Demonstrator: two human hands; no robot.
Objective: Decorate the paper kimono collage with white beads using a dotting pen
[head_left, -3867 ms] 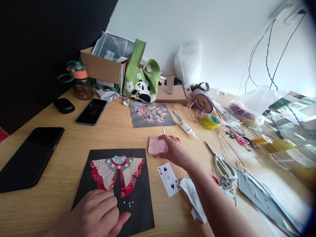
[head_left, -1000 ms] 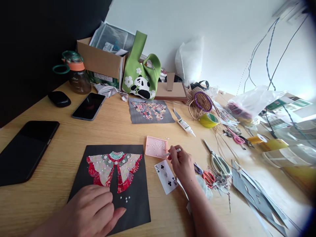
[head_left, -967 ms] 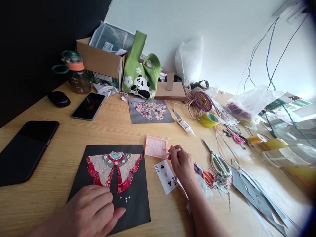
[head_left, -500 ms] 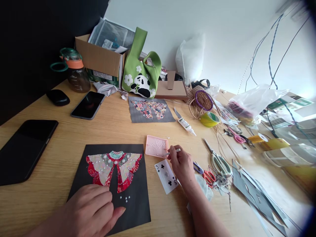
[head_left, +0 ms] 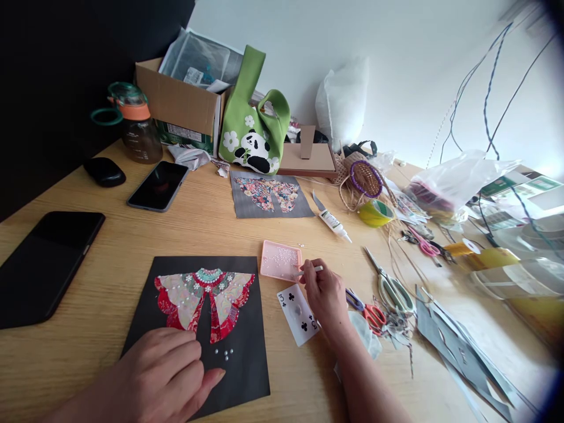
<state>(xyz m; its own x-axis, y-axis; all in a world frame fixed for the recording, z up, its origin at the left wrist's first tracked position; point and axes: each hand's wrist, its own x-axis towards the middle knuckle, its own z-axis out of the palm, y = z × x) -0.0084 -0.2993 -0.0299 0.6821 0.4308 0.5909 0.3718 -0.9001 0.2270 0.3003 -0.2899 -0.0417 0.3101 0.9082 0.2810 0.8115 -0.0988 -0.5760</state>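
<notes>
My right hand pinches a thin white stick, its tip at the right edge of a pink tray of small white beads. Beneath that hand's fingers lies a three of clubs card with a clear blob on it. My left hand rests on the lower left of a black sheet, fingers curled and thumb stretched out; nothing shows in it. On the sheet lies a red and cream fabric collar decorated with beads, its lower left edge near my left hand. Several loose pearls lie below the collar.
Behind are a floral collar piece, a glue tube and a green panda bag. Scissors, yellow tape and grey strips lie to the right. Two phones, a mouse and a bottle stand left.
The whole view has shifted very slightly. Both hands hold nearly the same positions, and the stick remains at the tray's edge.
</notes>
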